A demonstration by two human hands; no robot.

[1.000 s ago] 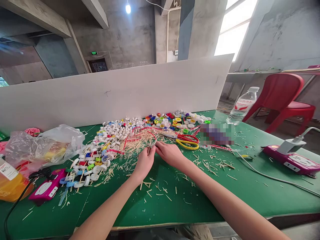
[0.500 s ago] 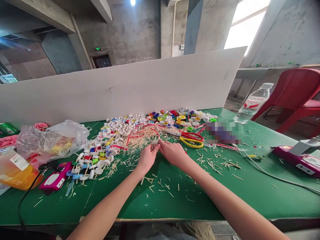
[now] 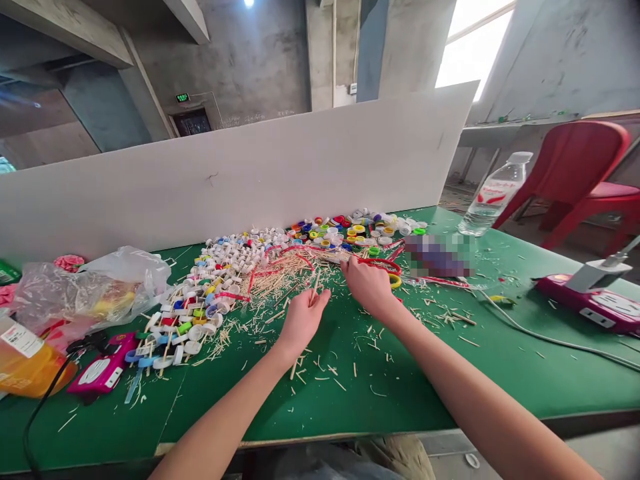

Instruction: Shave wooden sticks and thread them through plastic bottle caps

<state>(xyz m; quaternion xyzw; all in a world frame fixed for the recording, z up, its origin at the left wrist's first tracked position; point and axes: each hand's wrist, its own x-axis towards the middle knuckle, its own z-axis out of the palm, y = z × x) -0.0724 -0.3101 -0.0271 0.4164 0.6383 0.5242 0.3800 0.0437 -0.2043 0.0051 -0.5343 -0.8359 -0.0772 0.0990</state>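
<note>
My left hand [image 3: 303, 321] is above the green table with thumb and fingers pinched together. A thin pale wooden stick [image 3: 317, 281] sticks up from that pinch. To its right, my right hand [image 3: 369, 287] is closed, its fingertips pointing at the far side of the sticks; what they hold, if anything, is hidden. Just beyond it lie scissors with red and yellow handles [image 3: 395, 281], partly covered by the hand. A heap of thin wooden sticks [image 3: 280, 277] with red tape strips lies beyond my hands. Many coloured bottle caps [image 3: 240, 257], several with sticks in them, spread behind and left.
A white board [image 3: 240, 180] stands along the table's back. At the left are plastic bags [image 3: 120, 280], an orange drink container [image 3: 30, 360] and a magenta power strip [image 3: 103, 367]. At the right stand a water bottle [image 3: 493, 197] and another magenta strip [image 3: 590, 303] with a cable.
My hands, which met over the sticks, have come apart. The right hand has moved right and away from me towards the scissors; the left has dropped slightly nearer. The view has shifted a little.
</note>
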